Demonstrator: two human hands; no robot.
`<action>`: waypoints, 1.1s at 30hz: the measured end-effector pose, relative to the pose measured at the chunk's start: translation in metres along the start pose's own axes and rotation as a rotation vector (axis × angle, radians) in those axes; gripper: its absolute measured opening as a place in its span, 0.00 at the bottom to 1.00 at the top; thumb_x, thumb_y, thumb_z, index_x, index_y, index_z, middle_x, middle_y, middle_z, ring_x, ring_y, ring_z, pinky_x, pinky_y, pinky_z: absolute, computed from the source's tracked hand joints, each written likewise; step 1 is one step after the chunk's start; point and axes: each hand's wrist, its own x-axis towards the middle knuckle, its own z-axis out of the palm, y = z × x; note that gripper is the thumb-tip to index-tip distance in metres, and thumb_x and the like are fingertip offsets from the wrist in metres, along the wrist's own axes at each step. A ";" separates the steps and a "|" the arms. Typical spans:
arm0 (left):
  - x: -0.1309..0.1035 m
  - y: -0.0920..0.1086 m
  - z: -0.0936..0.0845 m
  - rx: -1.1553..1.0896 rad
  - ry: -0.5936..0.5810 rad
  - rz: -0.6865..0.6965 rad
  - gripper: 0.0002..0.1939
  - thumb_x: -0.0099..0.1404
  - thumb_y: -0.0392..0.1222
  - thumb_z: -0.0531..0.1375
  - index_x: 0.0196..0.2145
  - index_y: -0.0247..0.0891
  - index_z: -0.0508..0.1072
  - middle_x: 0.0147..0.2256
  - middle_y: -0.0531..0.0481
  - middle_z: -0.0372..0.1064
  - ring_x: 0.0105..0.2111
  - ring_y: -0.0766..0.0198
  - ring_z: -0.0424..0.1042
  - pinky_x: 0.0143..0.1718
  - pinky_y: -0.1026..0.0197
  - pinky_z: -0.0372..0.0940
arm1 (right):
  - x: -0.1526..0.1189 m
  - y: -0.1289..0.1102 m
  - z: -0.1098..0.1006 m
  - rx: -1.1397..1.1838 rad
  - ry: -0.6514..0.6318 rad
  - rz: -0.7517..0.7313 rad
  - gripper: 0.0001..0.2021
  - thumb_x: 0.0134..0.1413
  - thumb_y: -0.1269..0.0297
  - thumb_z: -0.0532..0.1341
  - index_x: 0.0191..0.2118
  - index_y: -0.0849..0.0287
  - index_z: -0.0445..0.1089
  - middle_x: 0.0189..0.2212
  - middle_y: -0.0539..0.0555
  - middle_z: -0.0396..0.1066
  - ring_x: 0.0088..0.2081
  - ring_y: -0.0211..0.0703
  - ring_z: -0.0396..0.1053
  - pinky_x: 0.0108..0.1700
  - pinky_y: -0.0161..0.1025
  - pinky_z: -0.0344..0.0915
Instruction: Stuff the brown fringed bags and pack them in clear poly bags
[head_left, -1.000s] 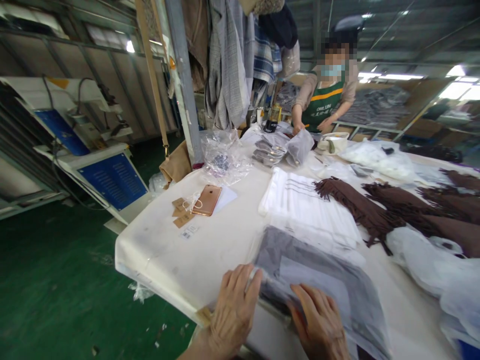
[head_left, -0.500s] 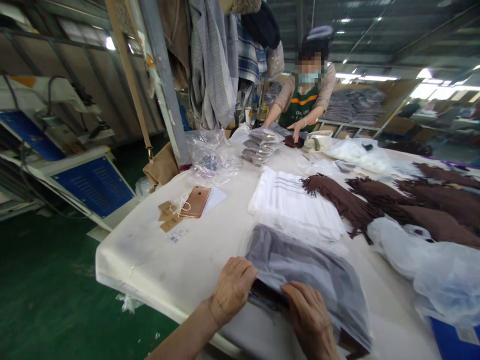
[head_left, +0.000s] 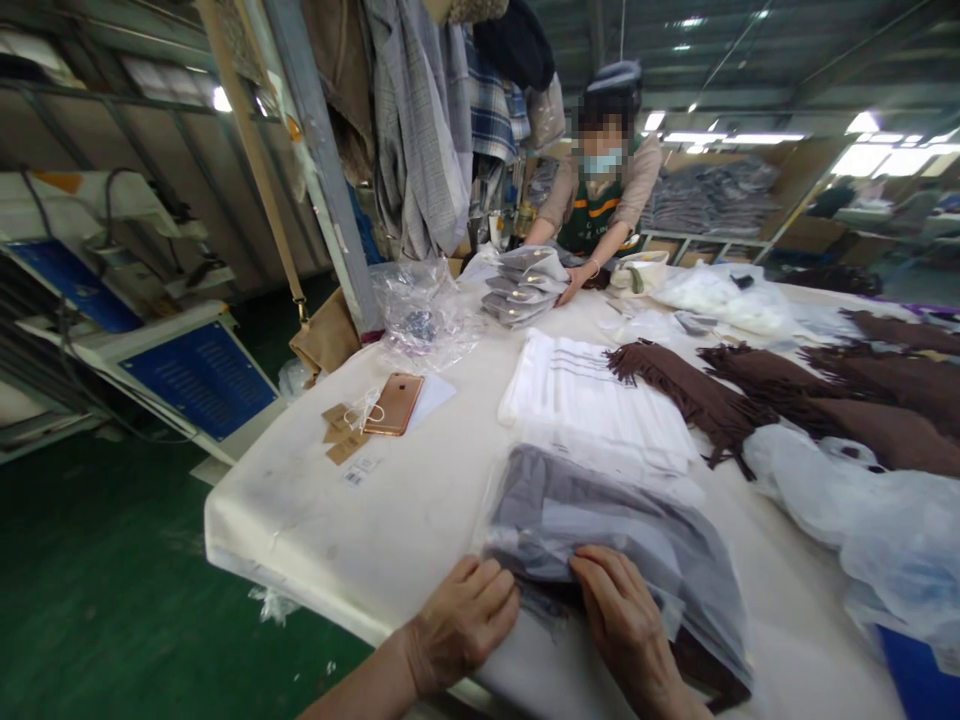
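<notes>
A clear plastic bag (head_left: 675, 540) with folded grey and dark brown cloth inside lies at the table's near edge. My left hand (head_left: 466, 620) is closed on the near left edge of the bag, fingers curled. My right hand (head_left: 626, 610) pinches the bag's near edge further right, its fingertips pressed together on the plastic. Between the two hands the bag's edge looks dark. Just beyond lies folded white cloth (head_left: 592, 400) with thin grey stripes.
Left on the table (head_left: 285, 500) are a phone (head_left: 394, 403), brown tags (head_left: 345, 440) and crumpled plastic (head_left: 427, 320). Brown fringed scarves (head_left: 690, 400) and white plastic bags (head_left: 862, 520) lie right. Across the table a person holds stacked grey packages (head_left: 525, 285).
My left hand has moved slightly down, toward the table's near edge. The other person's hand has gone from a dark item to the side of the grey stack. The view has shifted slightly.
</notes>
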 end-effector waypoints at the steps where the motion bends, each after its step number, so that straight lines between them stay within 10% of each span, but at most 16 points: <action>1: 0.000 0.002 0.004 0.023 -0.018 0.004 0.13 0.67 0.30 0.46 0.40 0.31 0.69 0.36 0.44 0.67 0.36 0.59 0.66 0.39 0.56 0.60 | 0.001 -0.001 -0.001 0.002 -0.003 0.001 0.12 0.60 0.75 0.49 0.39 0.60 0.68 0.35 0.57 0.70 0.38 0.42 0.68 0.40 0.39 0.67; 9: 0.028 -0.001 0.011 0.010 -0.013 -0.040 0.19 0.69 0.32 0.41 0.28 0.33 0.68 0.27 0.47 0.61 0.29 0.60 0.61 0.31 0.57 0.57 | 0.000 -0.012 -0.011 -0.124 -0.148 -0.064 0.17 0.59 0.56 0.54 0.47 0.65 0.65 0.40 0.61 0.70 0.43 0.49 0.67 0.45 0.47 0.65; 26: 0.035 -0.006 0.006 -0.028 0.048 -0.188 0.16 0.69 0.32 0.44 0.27 0.35 0.66 0.26 0.49 0.63 0.29 0.61 0.60 0.32 0.57 0.56 | -0.002 -0.018 0.010 -0.600 -0.187 -0.349 0.23 0.54 0.80 0.44 0.54 0.70 0.62 0.43 0.71 0.69 0.41 0.55 0.68 0.39 0.49 0.67; 29: 0.021 0.006 -0.002 -0.230 0.092 -0.442 0.13 0.68 0.35 0.47 0.31 0.36 0.69 0.29 0.48 0.66 0.32 0.60 0.64 0.35 0.57 0.60 | 0.009 -0.013 0.007 -0.598 -0.182 -0.386 0.21 0.53 0.81 0.43 0.50 0.73 0.64 0.39 0.71 0.70 0.38 0.53 0.70 0.35 0.46 0.69; 33: 0.017 0.034 -0.001 -1.067 -0.034 -1.345 0.10 0.62 0.41 0.52 0.38 0.36 0.69 0.32 0.46 0.69 0.31 0.60 0.70 0.34 0.58 0.65 | 0.021 -0.001 -0.001 -0.549 -0.242 -0.358 0.22 0.51 0.82 0.45 0.51 0.71 0.64 0.38 0.67 0.71 0.36 0.48 0.70 0.35 0.42 0.70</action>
